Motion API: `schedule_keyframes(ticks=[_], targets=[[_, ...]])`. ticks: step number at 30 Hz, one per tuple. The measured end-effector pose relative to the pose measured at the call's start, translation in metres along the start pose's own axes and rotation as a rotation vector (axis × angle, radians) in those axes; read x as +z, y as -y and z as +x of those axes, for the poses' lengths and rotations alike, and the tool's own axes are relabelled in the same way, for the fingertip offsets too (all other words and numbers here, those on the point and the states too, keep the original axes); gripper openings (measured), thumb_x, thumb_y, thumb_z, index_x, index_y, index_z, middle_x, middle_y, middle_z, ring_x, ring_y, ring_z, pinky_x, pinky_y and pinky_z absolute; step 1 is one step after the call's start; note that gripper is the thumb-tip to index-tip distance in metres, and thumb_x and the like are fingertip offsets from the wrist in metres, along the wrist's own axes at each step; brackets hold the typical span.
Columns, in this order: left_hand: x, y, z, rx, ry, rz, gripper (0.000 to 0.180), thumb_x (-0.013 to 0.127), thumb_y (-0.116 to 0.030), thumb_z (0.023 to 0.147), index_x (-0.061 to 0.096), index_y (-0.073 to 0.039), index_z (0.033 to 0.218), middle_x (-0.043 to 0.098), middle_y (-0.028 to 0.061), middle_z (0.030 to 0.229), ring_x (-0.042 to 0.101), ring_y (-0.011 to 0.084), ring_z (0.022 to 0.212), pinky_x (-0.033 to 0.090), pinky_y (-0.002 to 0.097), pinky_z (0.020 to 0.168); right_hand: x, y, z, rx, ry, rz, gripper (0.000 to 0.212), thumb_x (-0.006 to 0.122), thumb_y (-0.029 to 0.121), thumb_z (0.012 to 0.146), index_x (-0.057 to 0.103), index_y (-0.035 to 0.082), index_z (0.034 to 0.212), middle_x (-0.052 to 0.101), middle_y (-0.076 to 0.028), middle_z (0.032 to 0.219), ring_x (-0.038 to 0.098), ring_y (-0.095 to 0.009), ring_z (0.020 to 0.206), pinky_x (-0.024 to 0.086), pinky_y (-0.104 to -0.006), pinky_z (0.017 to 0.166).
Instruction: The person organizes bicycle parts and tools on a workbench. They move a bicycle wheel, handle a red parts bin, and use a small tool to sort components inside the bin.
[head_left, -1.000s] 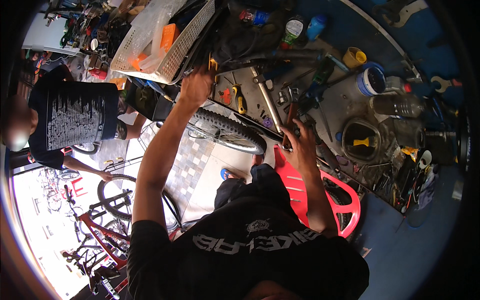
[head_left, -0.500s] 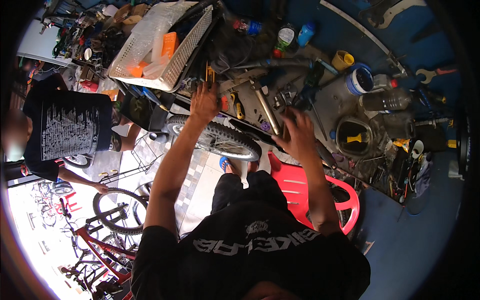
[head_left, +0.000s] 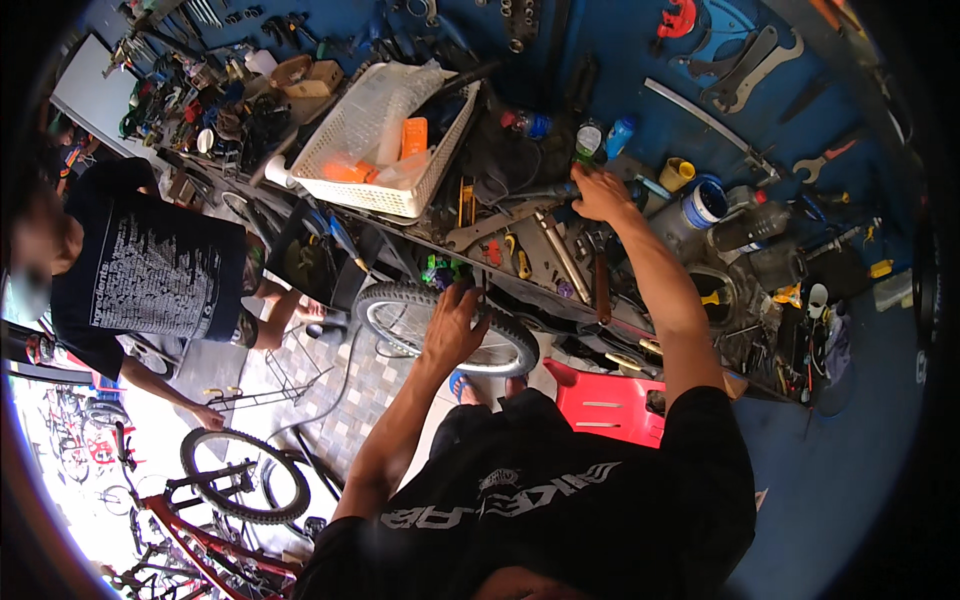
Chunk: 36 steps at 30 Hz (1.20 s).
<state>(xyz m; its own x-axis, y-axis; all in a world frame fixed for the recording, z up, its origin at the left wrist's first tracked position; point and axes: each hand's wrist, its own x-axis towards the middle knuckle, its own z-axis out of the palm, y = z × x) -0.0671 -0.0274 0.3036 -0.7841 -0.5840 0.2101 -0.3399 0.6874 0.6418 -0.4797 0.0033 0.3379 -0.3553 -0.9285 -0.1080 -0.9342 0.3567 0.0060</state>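
Observation:
My left hand [head_left: 455,325] is over a bicycle wheel [head_left: 516,342] with a knobby black tyre, standing at the front edge of the workbench. Its fingers bend down over the tyre and their tips are partly hidden. My right hand [head_left: 603,195] is stretched across the bench toward the back, fingers apart, with nothing visible in it. Beside its fingertips are a green bottle with a pale label [head_left: 588,138] and a blue bottle [head_left: 620,135]. Between my arms lie a metal tube [head_left: 563,254] and a yellow-and-black screwdriver [head_left: 517,256].
A white plastic basket [head_left: 385,200] holds orange items and clear wrapping. A yellow cup [head_left: 677,174] and a white-and-blue tub [head_left: 703,205] stand farther right. A red plastic chair [head_left: 610,395] is below my right arm. At left a person [head_left: 165,260] stands near a bicycle.
My left hand has left the bench tools and come down onto the wheel. My right hand has moved from near the metal tube to the bottles at the back. The view has shifted.

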Motion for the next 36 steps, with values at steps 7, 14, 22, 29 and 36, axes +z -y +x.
schedule_keyframes(ticks=[7,14,22,29,36], targets=[[-0.042,0.033,-0.009,-0.051,-0.024,-0.112,0.038,0.082,-0.013,0.093,0.072,-0.004,0.128,0.066,0.0235,0.132,0.065,0.0461,0.122,0.055,0.0518,0.105,0.018,0.028,-0.065,0.328,0.029,0.417,0.083,0.074,0.046,0.095,0.054,-0.007,0.156,0.074,-0.032,0.130,0.074,-0.043,0.118,0.057,-0.0493,0.103],[-0.038,-0.015,0.040,0.169,-0.034,-0.269,0.041,0.077,-0.020,0.100,0.069,0.001,0.135,0.071,0.0255,0.127,0.072,0.0443,0.114,0.060,0.0497,0.096,0.003,0.114,-0.128,0.409,-0.097,1.767,0.023,0.076,0.023,0.105,0.061,0.009,0.115,0.061,-0.002,0.081,0.059,-0.013,0.057,0.049,-0.0350,0.051],[-0.015,-0.103,0.133,-0.027,-0.168,-0.630,0.072,0.072,-0.035,0.110,0.040,0.004,0.161,0.075,0.0329,0.127,0.078,0.0417,0.117,0.062,0.0459,0.096,0.001,0.176,-0.145,0.346,-0.551,1.152,0.041,0.082,0.025,0.097,0.065,0.001,0.125,0.073,-0.016,0.085,0.076,-0.033,0.077,0.059,-0.0451,0.069],[-0.072,-0.155,0.198,0.060,-0.437,-1.009,0.033,0.059,-0.023,0.117,0.054,-0.001,0.141,0.073,0.0102,0.102,0.071,0.0161,0.078,0.061,0.0323,0.068,-0.059,0.167,-0.119,0.005,-0.820,0.822,0.064,0.087,0.019,0.091,0.057,0.001,0.145,0.069,-0.027,0.122,0.073,-0.043,0.111,0.058,-0.0499,0.094],[-0.208,-0.159,0.315,0.381,-0.854,-0.503,0.032,0.055,-0.036,0.119,0.056,-0.005,0.112,0.060,0.0034,0.071,0.060,0.0127,0.058,0.049,0.0305,0.053,-0.109,0.126,-0.111,-0.229,-0.815,0.854,0.079,0.088,0.022,0.091,0.050,0.003,0.157,0.056,-0.022,0.141,0.063,-0.039,0.121,0.055,-0.0485,0.105]])
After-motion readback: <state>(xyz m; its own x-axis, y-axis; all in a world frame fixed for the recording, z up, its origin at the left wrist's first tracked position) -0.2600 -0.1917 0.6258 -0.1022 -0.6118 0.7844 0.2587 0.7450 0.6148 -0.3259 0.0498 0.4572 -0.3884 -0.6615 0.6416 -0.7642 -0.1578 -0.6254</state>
